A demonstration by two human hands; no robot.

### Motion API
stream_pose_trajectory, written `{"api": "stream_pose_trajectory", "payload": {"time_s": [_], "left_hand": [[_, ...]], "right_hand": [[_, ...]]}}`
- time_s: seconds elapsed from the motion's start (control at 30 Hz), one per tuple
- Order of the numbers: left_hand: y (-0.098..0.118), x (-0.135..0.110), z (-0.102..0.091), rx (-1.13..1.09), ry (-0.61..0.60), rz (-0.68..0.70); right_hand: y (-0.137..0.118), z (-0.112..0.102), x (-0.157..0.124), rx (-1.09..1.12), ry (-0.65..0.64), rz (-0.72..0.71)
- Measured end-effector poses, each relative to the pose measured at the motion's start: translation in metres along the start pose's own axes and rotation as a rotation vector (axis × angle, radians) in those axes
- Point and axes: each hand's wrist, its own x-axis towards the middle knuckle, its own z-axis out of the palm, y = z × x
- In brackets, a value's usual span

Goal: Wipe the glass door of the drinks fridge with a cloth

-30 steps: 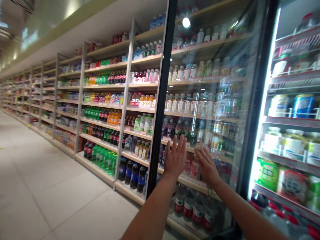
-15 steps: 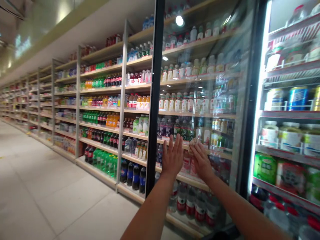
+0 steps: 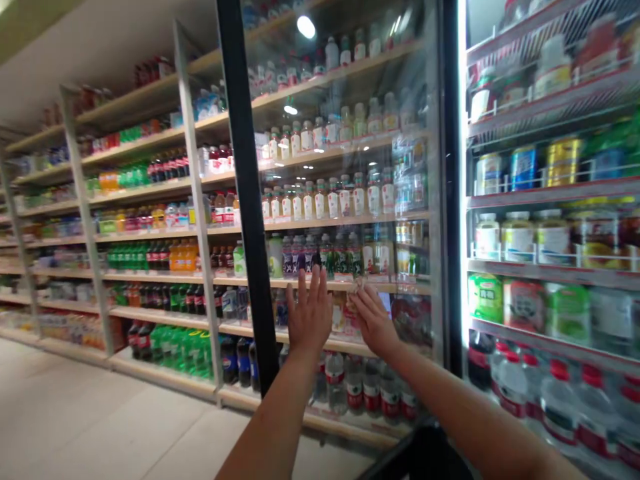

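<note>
My left hand (image 3: 310, 317) lies flat against the glass door (image 3: 395, 100) of a drinks fridge, fingers spread and holding nothing. Just to its right, my right hand (image 3: 374, 321) also rests against the glass, fingers held together. A small pale wad (image 3: 358, 285) sits at its fingertips; I cannot make out what it is. The door has a black frame (image 3: 244, 200) on its left edge and stands swung out from the fridge. Rows of bottles show through the glass.
The lit fridge interior (image 3: 550, 267) at right holds cans, jars and bottles on wire shelves. Long open shelves (image 3: 150, 233) of soft drinks run along the aisle to the left. Pale tiled floor (image 3: 100, 427) stretches at lower left.
Both hands stay on the glass while the door and its black frame have shifted left in view. The fridge interior fills more of the right side.
</note>
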Motion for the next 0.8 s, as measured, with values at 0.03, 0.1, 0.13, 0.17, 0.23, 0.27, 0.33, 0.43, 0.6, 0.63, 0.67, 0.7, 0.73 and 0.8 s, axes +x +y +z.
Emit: {"api": "stream_pose_trajectory", "payload": {"time_s": [0.03,0.1,0.13,0.17,0.23,0.27,0.33,0.43,0.6,0.63,0.67,0.7,0.73,0.8], "left_hand": [[-0.001,0.000,0.001,-0.003,0.000,0.002],[-0.002,0.001,0.002,-0.001,0.007,0.004],[-0.003,0.001,0.003,0.000,0.011,0.006],[-0.003,0.002,0.004,-0.001,0.014,0.008],[-0.005,0.003,0.006,-0.002,0.011,0.007],[-0.006,0.003,0.007,-0.002,0.005,0.006],[-0.007,0.004,0.008,0.006,0.003,0.004],[-0.009,0.004,0.011,0.021,0.017,0.014],[-0.009,0.004,0.010,-0.011,0.006,-0.007],[-0.009,0.004,0.010,-0.018,0.002,-0.014],[-0.009,0.004,0.010,-0.021,0.002,-0.017],[-0.009,0.004,0.010,-0.020,0.004,-0.017],[-0.009,0.004,0.010,-0.015,0.008,-0.014],[-0.009,0.004,0.010,0.001,0.012,-0.007]], "right_hand": [[-0.003,0.002,-0.008,-0.007,-0.042,-0.030],[-0.006,0.004,-0.021,-0.007,-0.172,-0.129],[-0.006,0.004,-0.025,-0.003,-0.234,-0.168],[-0.004,0.003,-0.025,0.002,-0.273,-0.185],[0.003,0.000,-0.018,0.004,-0.260,-0.146],[0.007,-0.001,-0.013,0.003,-0.213,-0.098],[0.011,-0.002,-0.006,0.004,-0.105,0.014],[0.006,0.003,-0.011,0.003,-0.037,0.090],[0.001,0.008,-0.017,-0.001,-0.157,-0.067],[0.004,0.008,-0.012,0.002,-0.142,-0.069],[0.007,0.007,-0.007,0.003,-0.107,-0.047],[0.009,0.007,-0.002,0.003,-0.061,-0.009],[0.011,0.006,0.002,-0.001,-0.015,0.038],[0.010,0.008,0.003,-0.016,0.031,0.107]]}}
